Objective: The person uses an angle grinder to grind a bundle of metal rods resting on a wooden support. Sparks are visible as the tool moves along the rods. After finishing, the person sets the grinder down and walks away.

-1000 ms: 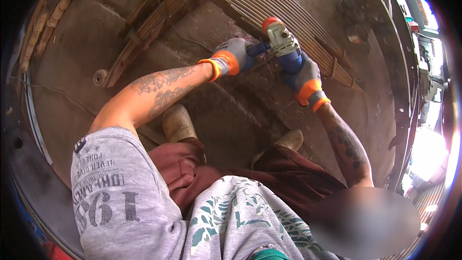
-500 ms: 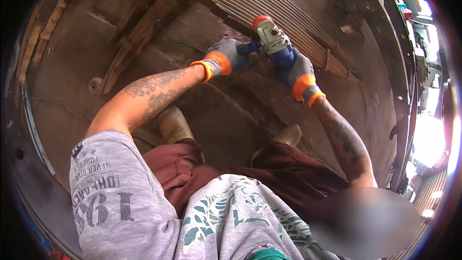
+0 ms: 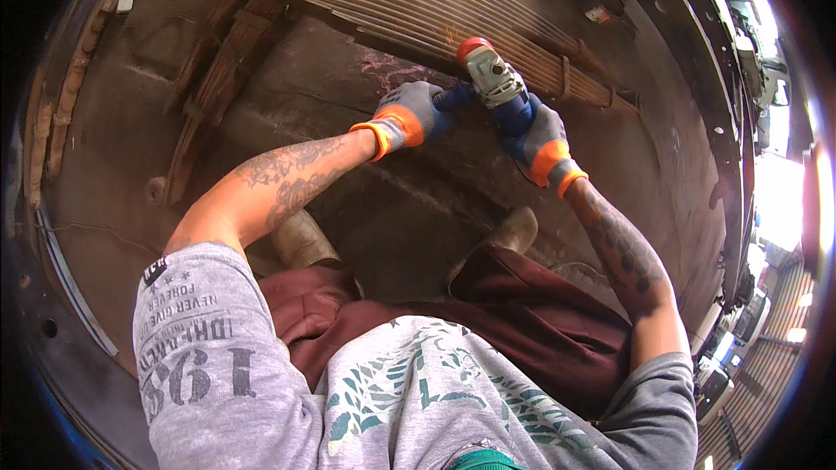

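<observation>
An angle grinder [image 3: 495, 78] with a blue body, a silver gear head and a red-orange front end lies across my two gloved hands. My left hand [image 3: 411, 111], in a grey and orange work glove, is closed round its blue side handle [image 3: 455, 97]. My right hand [image 3: 542, 137], gloved alike, wraps round the blue body at the rear. The grinder's red end touches or nearly touches the side of a long stack of rusty leaf springs [image 3: 392, 2]. Small orange sparks show just beyond it. The contact point itself is hidden behind the grinder head.
A rusty spring assembly [image 3: 218, 78] lies on the brown floor at the left. My boots [image 3: 305, 239] stand apart on the near side. A can [image 3: 607, 7] sits beyond the springs, near a dark metal rail [image 3: 710, 78]. A thin cable runs along the left floor.
The leaf springs and floor have shifted left and slightly up in view. The grinder stays near the same spot in the picture, its head tilted a little lower, and sparks now show at its tip.
</observation>
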